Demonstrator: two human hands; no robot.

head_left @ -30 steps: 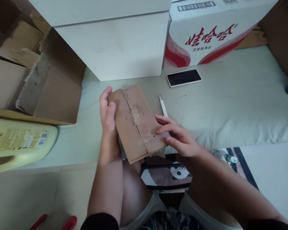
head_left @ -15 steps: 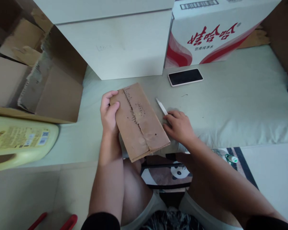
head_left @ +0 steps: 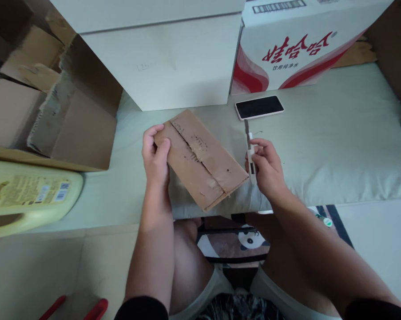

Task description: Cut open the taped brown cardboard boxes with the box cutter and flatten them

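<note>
My left hand [head_left: 156,153] grips the far left corner of a small flat cardboard box [head_left: 200,160], thumb on top. A torn seam and dark scribbled marks run along the box's upper face, which is tilted toward me. Right of the box, my right hand [head_left: 268,166] is closed around a white utility knife [head_left: 251,155]. Its dark blade sticks out and points away from me, with the tip close to the phone. The knife's handle is beside the box's near right corner; I cannot tell whether they touch.
A phone [head_left: 259,107] lies on the pale green cloth surface [head_left: 327,146]. Behind stand a white box [head_left: 173,66] and a red-and-white carton [head_left: 293,53]. At left are an open cardboard box [head_left: 83,120] and a yellow jug [head_left: 33,195]. Red handles [head_left: 98,309] show below.
My right hand has lifted the utility knife from the cloth, and its blade now shows extended. My left hand has turned the cardboard box a little, its near end swinging right and away.
</note>
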